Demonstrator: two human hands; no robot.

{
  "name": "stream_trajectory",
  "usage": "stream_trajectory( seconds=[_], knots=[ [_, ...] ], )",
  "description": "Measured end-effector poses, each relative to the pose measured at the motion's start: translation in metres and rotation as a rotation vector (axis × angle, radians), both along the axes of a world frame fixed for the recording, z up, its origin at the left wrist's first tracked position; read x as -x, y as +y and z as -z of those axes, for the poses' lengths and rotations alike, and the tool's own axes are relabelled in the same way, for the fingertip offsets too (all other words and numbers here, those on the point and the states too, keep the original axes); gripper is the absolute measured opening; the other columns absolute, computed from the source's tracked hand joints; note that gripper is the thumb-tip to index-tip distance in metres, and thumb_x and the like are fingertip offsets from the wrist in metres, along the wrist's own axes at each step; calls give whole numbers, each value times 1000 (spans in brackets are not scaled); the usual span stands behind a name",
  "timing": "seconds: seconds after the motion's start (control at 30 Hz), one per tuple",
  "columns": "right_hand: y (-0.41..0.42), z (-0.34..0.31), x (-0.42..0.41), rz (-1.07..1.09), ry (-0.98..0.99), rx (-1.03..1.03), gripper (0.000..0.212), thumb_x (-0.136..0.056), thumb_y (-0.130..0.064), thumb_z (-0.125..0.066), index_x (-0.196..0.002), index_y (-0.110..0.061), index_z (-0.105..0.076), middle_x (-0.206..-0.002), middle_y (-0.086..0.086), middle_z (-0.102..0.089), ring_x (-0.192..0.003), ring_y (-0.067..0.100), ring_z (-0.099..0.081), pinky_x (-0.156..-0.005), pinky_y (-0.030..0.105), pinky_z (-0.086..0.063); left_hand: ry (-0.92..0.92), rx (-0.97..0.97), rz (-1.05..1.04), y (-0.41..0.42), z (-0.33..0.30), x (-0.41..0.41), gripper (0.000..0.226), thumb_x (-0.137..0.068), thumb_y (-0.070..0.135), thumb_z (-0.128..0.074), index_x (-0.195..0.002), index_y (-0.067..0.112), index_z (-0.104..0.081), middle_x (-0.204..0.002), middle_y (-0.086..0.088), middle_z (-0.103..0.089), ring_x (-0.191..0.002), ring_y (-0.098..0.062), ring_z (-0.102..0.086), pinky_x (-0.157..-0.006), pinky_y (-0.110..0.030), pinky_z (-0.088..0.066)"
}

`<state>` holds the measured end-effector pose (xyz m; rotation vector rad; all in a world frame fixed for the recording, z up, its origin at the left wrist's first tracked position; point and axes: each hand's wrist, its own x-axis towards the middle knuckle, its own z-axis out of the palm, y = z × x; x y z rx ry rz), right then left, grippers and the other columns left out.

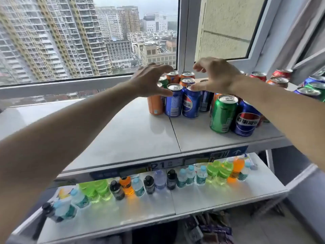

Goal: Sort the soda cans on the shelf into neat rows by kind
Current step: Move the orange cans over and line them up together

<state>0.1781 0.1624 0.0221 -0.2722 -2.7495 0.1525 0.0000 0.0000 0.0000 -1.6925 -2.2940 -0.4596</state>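
Observation:
A cluster of soda cans stands at the back of the top shelf (133, 131): two blue Pepsi cans (173, 103) (190, 103) in front, an orange can (155, 105) at the left, more orange cans (187, 75) and a green can (163, 81) behind. Nearer the front stand a green can (223, 114) and a blue Pepsi can (246, 123). My left hand (151, 80) hovers open over the cluster's left side, thumb near a blue can's rim. Over the right side, my right hand (215, 75) is open, thumb touching the other blue can's top.
More red, orange, blue and green cans (279, 81) sit at the far right by the window frame. The lower shelf (219, 194) carries a row of small bottles (159, 180). A window (88, 41) rises right behind the cans. A price strip (163, 164) runs along the top shelf's edge.

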Motion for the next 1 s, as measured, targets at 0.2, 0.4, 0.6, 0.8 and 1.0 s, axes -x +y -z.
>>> stream_trajectory(
  seconds=[0.2, 0.4, 0.6, 0.8, 1.0],
  knots=[
    [15, 14, 17, 111, -261, -93, 88, -66, -62, -76, -131, -10, -49, -127, 12, -59, -115, 32, -55, -94, 41, -45, 142, 223, -102, 38, 15, -4, 90, -71, 59, -71, -144, 22, -35, -138, -4, -52, -129, -27, -39, -99, -45, -32],
    [26, 26, 29, 91, -313, -111, 76, -66, -61, -75, -117, -7, -56, -111, 12, -63, -101, 32, -59, -92, 43, -47, 177, 335, -161, 54, 24, -6, 75, -74, 56, -70, -133, 18, -46, -128, -8, -56, -125, -29, -39, -101, -48, -30],
    [31, 31, 39, 90, -277, -73, 69, -67, -57, -78, -114, -10, -58, -113, 11, -61, -106, 30, -55, -92, 40, -41, 129, 353, -190, 58, 25, -3, 74, -73, 54, -72, -134, 22, -45, -125, -6, -60, -123, -29, -41, -100, -46, -31],
    [26, 35, 51, 159, -224, -79, 68, -67, -59, -77, -109, -10, -56, -101, 8, -60, -99, 28, -53, -96, 43, -37, 50, 253, -209, 54, 25, -6, 73, -66, 57, -76, -127, 23, -53, -114, -3, -64, -115, -25, -47, -95, -42, -33],
    [25, 35, 46, 130, -186, 13, 70, -67, -52, -80, -115, -10, -52, -102, 9, -60, -95, 28, -53, -90, 41, -37, 55, 196, -217, 44, 25, -17, 75, -63, 58, -76, -128, 27, -55, -112, -1, -65, -117, -24, -45, -92, -40, -33]
  ],
)
